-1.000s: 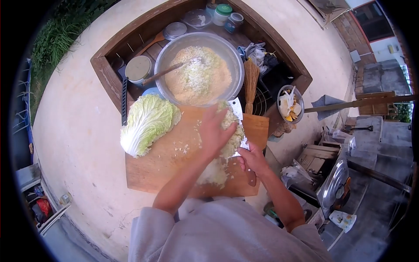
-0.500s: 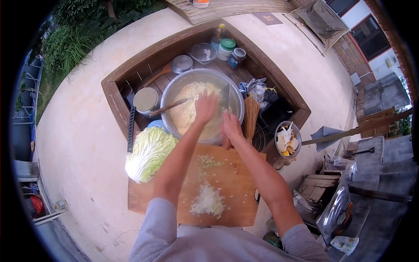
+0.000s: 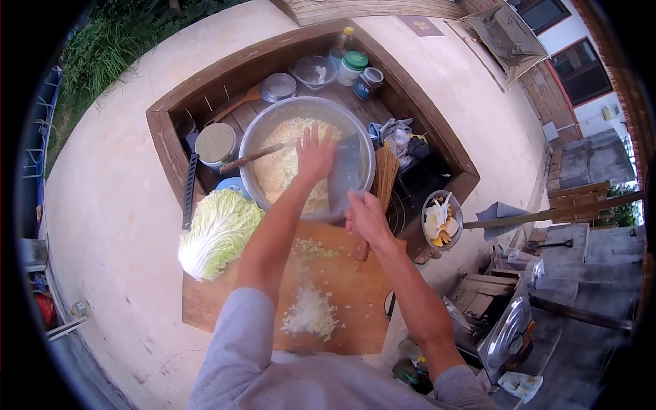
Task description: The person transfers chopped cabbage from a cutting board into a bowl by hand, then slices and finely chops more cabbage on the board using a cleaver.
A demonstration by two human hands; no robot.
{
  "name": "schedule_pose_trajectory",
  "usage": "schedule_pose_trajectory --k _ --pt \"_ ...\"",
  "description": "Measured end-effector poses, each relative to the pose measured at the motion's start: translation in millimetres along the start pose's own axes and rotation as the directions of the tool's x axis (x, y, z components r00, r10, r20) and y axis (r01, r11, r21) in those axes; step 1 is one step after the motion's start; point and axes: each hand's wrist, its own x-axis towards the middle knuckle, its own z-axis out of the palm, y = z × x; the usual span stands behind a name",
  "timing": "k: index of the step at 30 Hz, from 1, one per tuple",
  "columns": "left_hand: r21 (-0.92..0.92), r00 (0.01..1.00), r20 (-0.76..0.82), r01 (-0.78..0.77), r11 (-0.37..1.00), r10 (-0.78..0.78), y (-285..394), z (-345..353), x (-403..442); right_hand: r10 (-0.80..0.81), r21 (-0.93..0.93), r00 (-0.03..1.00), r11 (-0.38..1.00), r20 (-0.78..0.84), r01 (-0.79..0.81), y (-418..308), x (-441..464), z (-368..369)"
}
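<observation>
The right hand [image 3: 369, 220] grasps the cleaver [image 3: 346, 174] by its handle, and I see the blade over the bowl [image 3: 295, 107]. The left hand [image 3: 316, 157], fingers spread, is just beside this blade; whether they touch, I cannot tell. Chopped pieces [image 3: 311, 313] lie on the board [image 3: 369, 294].

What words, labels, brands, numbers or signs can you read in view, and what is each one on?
No text is legible.
Green-lidded jar: markings too small to read.
Dark-blue jar: markings too small and blurred.
Dark mat-like rectangle on the ground: yellowish marks, unreadable.
Cleaver: no lettering I can make out on the visible blade.
</observation>
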Motion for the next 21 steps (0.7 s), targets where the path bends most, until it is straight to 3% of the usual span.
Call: schedule_pose_trajectory --k 2,4,6,7,10,11,12,16,20,21 --pt "0.123 0.94 -0.293 -0.145 0.982 0.175 -20 -8 2 -0.001 0.012 1.0 1.0 0.003 0.001 5 -23 -12" --pt "0.151 0.935 -0.252 -0.218 0.964 0.251 -13 -48 -3 -0.112 -0.109 0.992 0.988 -0.051 0.106 33 -40 -33" --pt "0.212 0.981 -0.069 -0.165 0.963 0.183 -2 -73 -14 -0.099 -0.14 0.99 0.987 -0.096 0.085 37 -77 -47" --pt "0.228 0.978 -0.07 -0.176 0.958 0.196 -3 -72 -24 -0.07 -0.247 0.992 0.968 -0.11 0.041 50 -91 -60" --pt "0.27 0.943 -0.152 -0.248 0.93 0.295 -16 -66 -47 -0.332 -0.728 0.935 0.671 -0.125 0.141 85 -137 -79" --pt "0.287 0.905 -0.222 -0.294 0.912 0.362 -23 -61 -55 -0.358 -0.781 0.927 0.609 -0.113 0.139 99 -148 -83" --pt "0.308 0.857 -0.29 -0.338 0.889 0.426 -24 -63 -63 -0.387 -0.815 0.918 0.558 -0.089 0.156 111 -156 -84" --pt "0.24 0.959 0.07 -0.283 0.929 0.274 -24 -77 -88 -0.46 -0.89 0.888 0.417 -0.03 0.186 144 -178 -67" --pt "0.153 0.872 -0.228 -0.407 0.9 0.433 -40 -74 -105 -0.499 -0.897 0.866 0.369 0.03 0.243 157 -188 -20" --pt "0.095 0.888 -0.194 -0.407 0.908 0.418 -38 -83 -111 -0.496 -0.894 0.866 0.357 0.064 0.271 158 -192 -8"
